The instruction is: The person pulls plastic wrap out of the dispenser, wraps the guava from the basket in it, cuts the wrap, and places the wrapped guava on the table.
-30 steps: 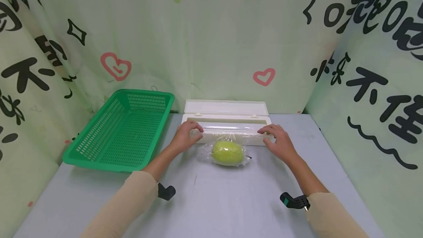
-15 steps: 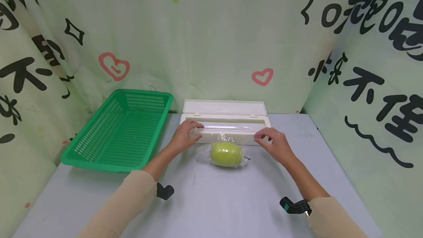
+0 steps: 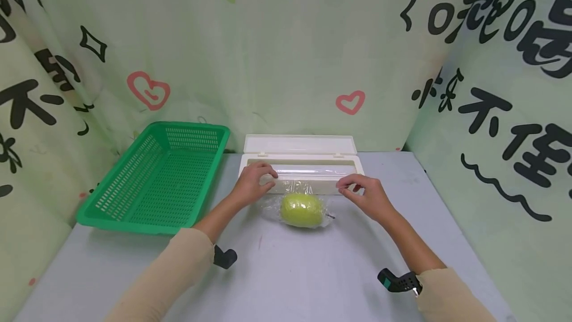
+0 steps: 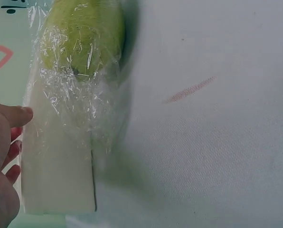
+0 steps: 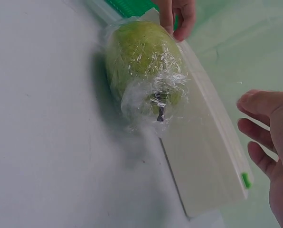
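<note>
A yellow-green oval fruit with a dark stem (image 3: 302,210), wrapped in crinkled cling film, lies before a white cling film box (image 3: 321,187). The box lid is raised at the back, baring the clear roll (image 3: 315,169). Film (image 3: 297,187) runs over the box's front towards the fruit. My left hand (image 3: 252,183) is at the box's left front edge, thumb (image 4: 23,114) near the film, fingers curved beyond the edge; its hold is unclear. At the right front, my right hand (image 3: 364,194) brings thumb and forefinger together, seemingly pinching the clear film, which barely shows there.
A green perforated basket (image 3: 198,212) stands to the left on the white table (image 3: 290,272). Pale green curtains with hearts and black writing close off the back and sides. A small green mark (image 5: 246,180) shows at one end of the box.
My right thumb and fingers have come together from a looser spread and moved left. The film beside the fruit has gathered narrower. My left hand stays at the box's edge.
</note>
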Demonstrator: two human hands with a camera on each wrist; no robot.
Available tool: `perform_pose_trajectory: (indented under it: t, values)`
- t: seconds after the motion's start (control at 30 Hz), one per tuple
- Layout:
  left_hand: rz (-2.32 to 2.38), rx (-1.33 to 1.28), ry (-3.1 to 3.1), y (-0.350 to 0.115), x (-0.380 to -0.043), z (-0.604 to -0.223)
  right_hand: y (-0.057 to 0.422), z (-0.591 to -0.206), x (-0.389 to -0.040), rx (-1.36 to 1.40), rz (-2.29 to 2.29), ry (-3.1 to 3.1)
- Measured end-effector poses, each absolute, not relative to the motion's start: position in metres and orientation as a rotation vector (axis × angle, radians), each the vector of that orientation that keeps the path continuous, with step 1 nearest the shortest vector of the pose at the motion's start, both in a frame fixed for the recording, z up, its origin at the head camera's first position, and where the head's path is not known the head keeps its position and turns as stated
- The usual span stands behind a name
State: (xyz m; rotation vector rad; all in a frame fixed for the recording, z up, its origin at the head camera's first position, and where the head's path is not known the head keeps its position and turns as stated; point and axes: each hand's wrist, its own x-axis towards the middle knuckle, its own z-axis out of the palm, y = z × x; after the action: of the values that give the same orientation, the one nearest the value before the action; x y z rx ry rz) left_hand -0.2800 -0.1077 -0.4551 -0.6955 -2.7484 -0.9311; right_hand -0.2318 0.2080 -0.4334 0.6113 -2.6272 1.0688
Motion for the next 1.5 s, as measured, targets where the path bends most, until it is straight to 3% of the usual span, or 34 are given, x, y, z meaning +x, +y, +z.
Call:
perform_pose_trajectory:
  t: [0.77,1.5]
  values:
    - [-0.782,-0.599,-2.738,-0.109,-0.279,-0.452,0.209,-0.442,-0.232,0.542,1.103,-2.744]
    - [-0.798,-0.7,-2.672,-0.116,-0.271,-0.45,0.211,-0.446,-0.236,0.476,1.133,-2.718]
